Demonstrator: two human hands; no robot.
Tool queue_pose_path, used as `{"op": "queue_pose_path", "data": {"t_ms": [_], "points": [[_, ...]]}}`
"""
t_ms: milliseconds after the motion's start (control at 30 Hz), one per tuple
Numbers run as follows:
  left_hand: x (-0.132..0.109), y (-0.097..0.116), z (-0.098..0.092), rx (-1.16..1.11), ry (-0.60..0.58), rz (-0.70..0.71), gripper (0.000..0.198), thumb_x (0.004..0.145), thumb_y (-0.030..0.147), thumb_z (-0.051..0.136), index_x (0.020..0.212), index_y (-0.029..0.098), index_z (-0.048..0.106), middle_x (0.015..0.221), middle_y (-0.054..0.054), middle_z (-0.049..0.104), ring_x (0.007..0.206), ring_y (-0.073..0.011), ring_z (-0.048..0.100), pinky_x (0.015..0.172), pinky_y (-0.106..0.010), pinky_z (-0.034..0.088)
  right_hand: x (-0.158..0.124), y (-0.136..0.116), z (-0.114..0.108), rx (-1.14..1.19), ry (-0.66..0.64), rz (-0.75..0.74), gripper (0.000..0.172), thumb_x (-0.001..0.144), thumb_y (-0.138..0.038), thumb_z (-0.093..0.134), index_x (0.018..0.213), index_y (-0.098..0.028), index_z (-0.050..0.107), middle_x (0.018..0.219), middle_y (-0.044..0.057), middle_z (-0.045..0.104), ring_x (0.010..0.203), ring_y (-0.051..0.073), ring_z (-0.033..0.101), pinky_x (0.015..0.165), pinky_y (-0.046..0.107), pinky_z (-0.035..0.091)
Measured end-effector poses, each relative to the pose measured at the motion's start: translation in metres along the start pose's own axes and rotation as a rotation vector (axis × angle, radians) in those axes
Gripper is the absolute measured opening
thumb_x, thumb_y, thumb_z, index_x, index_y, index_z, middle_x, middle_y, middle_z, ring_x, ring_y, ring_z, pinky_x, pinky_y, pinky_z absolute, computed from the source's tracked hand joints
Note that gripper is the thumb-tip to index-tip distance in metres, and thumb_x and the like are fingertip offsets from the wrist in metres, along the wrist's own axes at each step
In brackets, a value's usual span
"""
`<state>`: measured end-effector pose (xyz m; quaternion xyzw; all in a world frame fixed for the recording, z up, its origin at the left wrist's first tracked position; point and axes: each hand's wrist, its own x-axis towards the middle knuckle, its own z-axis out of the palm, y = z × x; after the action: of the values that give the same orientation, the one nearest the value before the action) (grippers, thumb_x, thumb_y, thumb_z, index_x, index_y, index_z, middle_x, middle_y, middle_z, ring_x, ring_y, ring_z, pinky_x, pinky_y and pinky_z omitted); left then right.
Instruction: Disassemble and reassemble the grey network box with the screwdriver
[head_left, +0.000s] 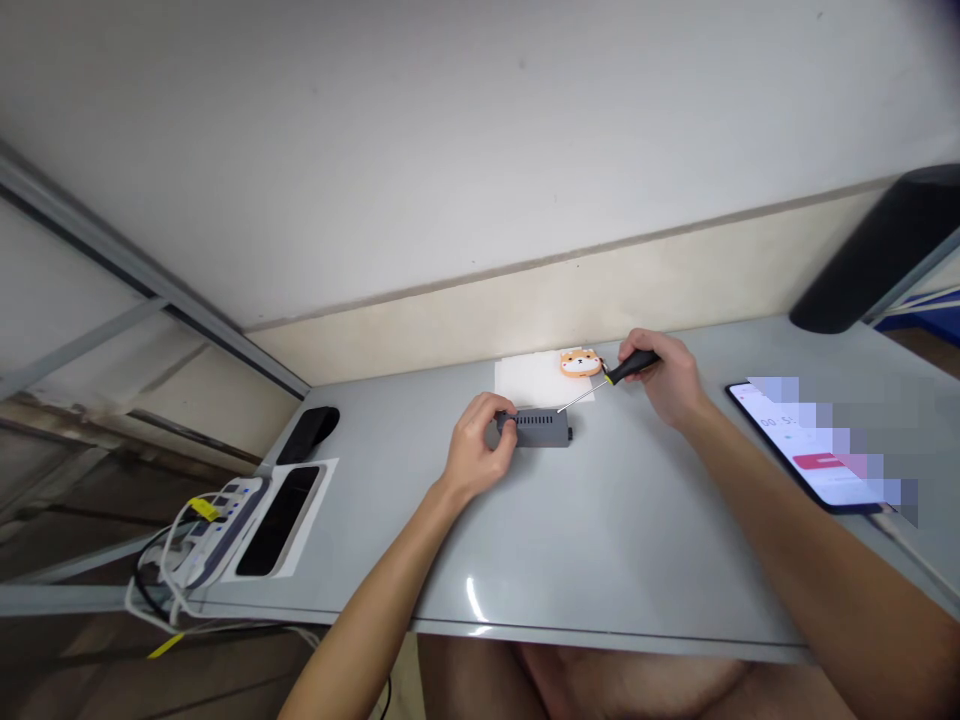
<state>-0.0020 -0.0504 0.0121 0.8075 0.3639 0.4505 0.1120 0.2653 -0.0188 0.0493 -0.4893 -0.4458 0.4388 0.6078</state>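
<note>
- The left hand (480, 450) holds the left end of a grey box (546, 432), its fingers narrow around that end, thumb on the near side.
- The grey box lies on the tabletop (600, 550), near its middle, with a row of dark slots along the upper face and a small dark stub at its right end.
- The right hand (667, 380) grips a screwdriver (634, 366) by its black handle, fingers closed around it; the shaft slants down to the left.
- The screwdriver's tip is at the box's upper face, toward the right end; whether it touches cannot be told.
- A white sheet (521, 378) lies just behind the box, and an orange-and-white animal-face case (580, 363) sits at its right side.
- Well to the right lies a phone with a lit screen (817, 460), partly pixelated.
- At the left are a dark-screened phone (280, 522), a black object (306, 436) behind it, and a power strip (229, 535) with cables beside it.
</note>
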Motion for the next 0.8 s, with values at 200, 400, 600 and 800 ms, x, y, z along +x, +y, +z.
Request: {"op": "queue_pose_path", "data": {"t_ms": [200,400,600,800], "points": [[0.0005,-0.0003,0.0005,0.001,0.001,-0.022,0.014,0.093,0.011,0.051,0.093,0.022,0.059,0.089,-0.004,0.068,0.082,-0.0187,0.063,0.072,-0.032,0.051,-0.0002,-0.0005,0.0008,0.017,0.027,-0.003,0.018,0.059,-0.041,0.057,0.052,-0.025,0.057,0.056,0.003,0.052,0.055,0.017,0.046,0.049,0.031,0.033],[0.0005,-0.0013,0.001,0.015,-0.001,-0.027,0.013,0.094,0.013,0.05,0.094,0.022,0.06,0.089,-0.004,0.067,0.082,-0.0184,0.063,0.072,-0.032,0.051,0.0013,0.0026,0.0,0.01,0.013,-0.008,0.019,0.062,-0.042,0.057,0.053,-0.025,0.055,0.057,0.003,0.052,0.055,0.017,0.048,0.049,0.032,0.035],[0.0002,-0.0015,0.0003,0.005,-0.006,-0.025,0.013,0.094,0.012,0.051,0.094,0.022,0.06,0.089,-0.004,0.067,0.082,-0.0187,0.063,0.072,-0.032,0.051,0.0004,0.0008,0.0015,0.024,0.03,0.025,0.017,0.06,-0.04,0.058,0.053,-0.025,0.055,0.058,0.003,0.052,0.055,0.017,0.047,0.05,0.032,0.035],[0.0008,-0.0009,0.0004,0.001,0.002,-0.007,0.013,0.094,0.012,0.051,0.093,0.022,0.059,0.089,-0.003,0.068,0.082,-0.0183,0.063,0.071,-0.032,0.051,0.0021,0.0034,-0.0003,0.02,0.044,0.021,0.016,0.06,-0.039,0.057,0.052,-0.025,0.057,0.057,0.003,0.053,0.054,0.017,0.047,0.049,0.032,0.032]]}}
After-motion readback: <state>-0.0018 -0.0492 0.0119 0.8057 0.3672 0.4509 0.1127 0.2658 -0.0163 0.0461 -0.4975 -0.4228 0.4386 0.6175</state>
